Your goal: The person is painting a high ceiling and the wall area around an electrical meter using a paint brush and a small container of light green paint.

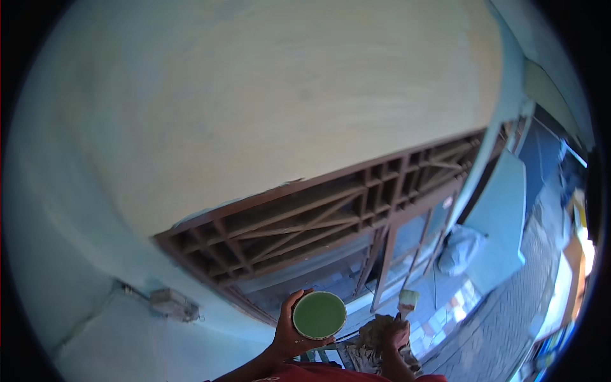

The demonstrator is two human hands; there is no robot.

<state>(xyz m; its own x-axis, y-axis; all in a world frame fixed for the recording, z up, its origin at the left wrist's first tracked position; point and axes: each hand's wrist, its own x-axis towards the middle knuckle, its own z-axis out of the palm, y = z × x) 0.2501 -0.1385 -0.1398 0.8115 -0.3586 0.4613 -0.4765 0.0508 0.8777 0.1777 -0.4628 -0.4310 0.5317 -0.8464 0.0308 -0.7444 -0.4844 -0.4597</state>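
My left hand (287, 332) grips a round tub (318, 338) from its left side, with the thumb near the rim. Green paint (319, 314) shows inside it. Lower right of the tub, my right hand (396, 335) is closed around the handle of a flat paintbrush (408, 299). Its bristles point up and look pale green. The brush is apart from both the tub and the wall. A crumpled brownish thing (375, 331) lies below, partly behind my right hand; its kind cannot be made out.
A pale, patchily coloured wall (305, 89) fills the upper view, above a brown wooden lattice and window frame (299, 219). A small box (173, 304) is fixed to the left wall. At right are a pale bag (461, 249) and paved ground (464, 353) far below.
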